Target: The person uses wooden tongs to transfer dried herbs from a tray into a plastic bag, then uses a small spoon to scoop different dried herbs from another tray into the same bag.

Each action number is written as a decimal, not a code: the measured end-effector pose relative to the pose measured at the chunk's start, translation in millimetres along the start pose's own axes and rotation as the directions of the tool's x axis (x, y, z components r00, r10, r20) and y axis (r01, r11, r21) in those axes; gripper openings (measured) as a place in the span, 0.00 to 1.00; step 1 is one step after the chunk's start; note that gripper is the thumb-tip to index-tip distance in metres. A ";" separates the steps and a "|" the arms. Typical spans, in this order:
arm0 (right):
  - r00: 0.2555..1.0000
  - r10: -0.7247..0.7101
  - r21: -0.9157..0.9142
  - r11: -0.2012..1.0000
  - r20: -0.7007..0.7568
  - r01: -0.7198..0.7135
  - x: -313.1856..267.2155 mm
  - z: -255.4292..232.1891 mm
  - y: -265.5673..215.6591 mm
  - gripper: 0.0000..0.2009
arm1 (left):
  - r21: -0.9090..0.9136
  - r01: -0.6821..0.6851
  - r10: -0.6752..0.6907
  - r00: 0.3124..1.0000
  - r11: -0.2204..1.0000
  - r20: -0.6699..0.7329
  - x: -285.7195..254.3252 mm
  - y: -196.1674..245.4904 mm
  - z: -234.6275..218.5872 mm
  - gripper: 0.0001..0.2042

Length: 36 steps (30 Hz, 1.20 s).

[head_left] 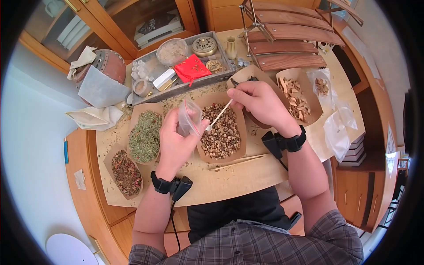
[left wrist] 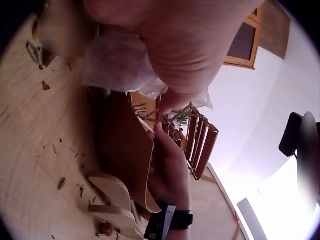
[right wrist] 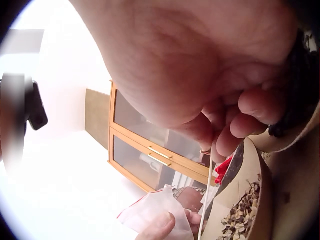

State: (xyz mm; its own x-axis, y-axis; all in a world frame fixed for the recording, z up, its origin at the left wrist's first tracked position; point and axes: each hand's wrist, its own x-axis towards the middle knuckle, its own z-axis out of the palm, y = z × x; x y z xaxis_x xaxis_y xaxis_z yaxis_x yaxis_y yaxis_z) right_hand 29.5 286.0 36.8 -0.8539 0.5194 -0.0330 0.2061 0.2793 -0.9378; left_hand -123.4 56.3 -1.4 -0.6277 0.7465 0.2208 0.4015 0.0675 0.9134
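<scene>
In the head view the left hand (head_left: 173, 140) holds a small clear zip bag (head_left: 190, 115) with a red edge, its mouth up, over the left side of a paper tray (head_left: 243, 132) of brown chopped pieces (head_left: 222, 137). The right hand (head_left: 264, 105) pinches the upper end of a thin pale scoop (head_left: 221, 114), whose small bowl lies beside the bag, above the pieces. In the right wrist view the scoop's stick (right wrist: 205, 202) slants down from the fingers, next to the bag (right wrist: 157, 212). Whatever the bag contains cannot be made out.
Left are trays of green herb (head_left: 145, 136) and reddish-brown bits (head_left: 126, 173); right, one of wood chips (head_left: 295, 99). Behind stand a grey tray (head_left: 176, 90) with bowls and a red packet (head_left: 192, 70), and a wooden folding rack (head_left: 289, 33). Wooden tongs (head_left: 238, 162) lie in front.
</scene>
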 end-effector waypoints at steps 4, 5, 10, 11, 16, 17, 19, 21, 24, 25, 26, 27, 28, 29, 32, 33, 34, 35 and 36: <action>0.998 0.071 0.088 0.994 -0.004 -0.070 0.2 -3.5 -1.7 0.22 | 0.009 0.020 -0.020 1.000 1.000 -0.014 0.5 0.7 -1.2 0.22; 0.998 0.070 0.088 0.994 -0.003 -0.070 0.0 -4.4 -2.3 0.22 | 0.025 0.018 -0.018 1.000 1.000 -0.019 0.8 0.9 -1.4 0.22; 0.987 0.059 0.142 0.989 -0.146 -0.039 1.0 -8.4 -0.4 0.18 | 0.037 0.021 -0.020 0.999 0.999 -0.030 0.6 -2.1 -1.4 0.21; 0.988 0.060 0.142 0.989 -0.145 -0.039 -0.4 -9.7 -3.3 0.18 | 0.049 0.009 -0.008 0.999 0.999 -0.033 0.7 -3.0 -1.5 0.21; 0.896 -0.214 -0.350 0.934 -0.388 0.071 -2.3 -13.8 -4.3 0.14 | 0.044 0.006 -0.005 0.999 0.999 -0.034 0.7 0.1 -1.2 0.22; 0.897 -0.213 -0.350 0.934 -0.388 0.071 -2.7 -13.1 -4.2 0.14 | 0.043 0.007 -0.006 0.999 0.999 -0.033 0.9 -0.4 -1.0 0.22; 0.931 -0.214 -0.287 0.949 -0.296 0.127 -3.9 -10.9 -4.7 0.15 | 0.031 0.006 -0.005 0.998 1.000 -0.057 1.7 -0.7 1.1 0.20; 0.965 -0.173 -0.286 0.952 -0.199 0.111 -4.4 -10.1 -5.9 0.16 | 0.018 0.005 -0.004 0.997 1.000 -0.081 1.8 -1.0 2.5 0.19; 0.993 -0.107 -0.317 0.944 -0.045 0.088 -5.2 -9.4 -6.0 0.18 | -0.008 0.008 -0.008 0.996 1.000 -0.086 1.4 -1.1 3.3 0.18; 0.996 -0.083 -0.311 0.947 -0.012 0.075 -6.4 -8.6 -10.3 0.19 | -0.009 0.011 -0.012 0.997 1.000 -0.081 1.7 -0.2 3.3 0.18; 0.998 -0.059 -0.306 0.950 0.020 0.063 -7.3 -7.6 -13.3 0.19 | -0.009 0.014 -0.015 0.997 1.000 -0.076 1.9 0.7 3.1 0.18; 0.998 -0.059 -0.306 0.950 0.021 0.063 -8.0 -6.6 -14.3 0.19 | -0.009 0.014 -0.015 0.997 1.000 -0.076 1.9 1.4 3.0 0.18; 0.998 -0.058 -0.281 0.958 0.025 0.063 -8.7 -5.7 -15.0 0.19 | -0.009 0.008 -0.009 0.997 1.000 -0.075 1.9 2.0 3.0 0.18; 0.998 -0.057 -0.256 0.965 0.029 0.063 -9.0 -5.0 -15.2 0.19 | -0.010 0.002 -0.003 0.997 1.000 -0.074 1.9 2.4 3.0 0.18; 0.998 -0.046 -0.193 0.980 0.044 0.054 -8.1 -2.9 -11.0 0.20 | -0.006 -0.002 0.002 0.998 1.000 -0.068 1.8 2.5 2.8 0.18; 0.998 -0.045 -0.192 0.980 0.042 0.052 -8.0 -3.0 -10.6 0.20 | -0.006 -0.002 0.002 0.998 1.000 -0.066 1.7 2.8 2.8 0.18; 0.998 -0.031 -0.195 0.980 0.054 0.041 -7.4 -3.4 -10.4 0.20 | -0.001 0.001 -0.001 0.998 1.000 -0.065 1.6 3.2 2.8 0.18; 0.998 -0.018 -0.198 0.980 0.065 0.031 -7.0 -3.8 -10.1 0.20 | 0.005 0.004 -0.004 0.998 1.000 -0.063 1.6 3.5 2.7 0.18; 0.998 -0.018 -0.198 0.980 0.064 0.030 -6.7 -3.9 -9.5 0.20 | 0.005 0.004 -0.004 0.998 1.000 -0.063 1.6 2.9 2.6 0.18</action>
State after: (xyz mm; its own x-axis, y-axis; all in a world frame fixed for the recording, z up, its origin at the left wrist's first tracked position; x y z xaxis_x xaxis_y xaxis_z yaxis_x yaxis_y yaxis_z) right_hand 35.1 283.1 47.3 -0.8864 0.4613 -0.0384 0.2709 0.4497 -0.8511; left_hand -121.5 59.4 0.7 -0.6698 0.7033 0.2382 0.4020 0.0738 0.9127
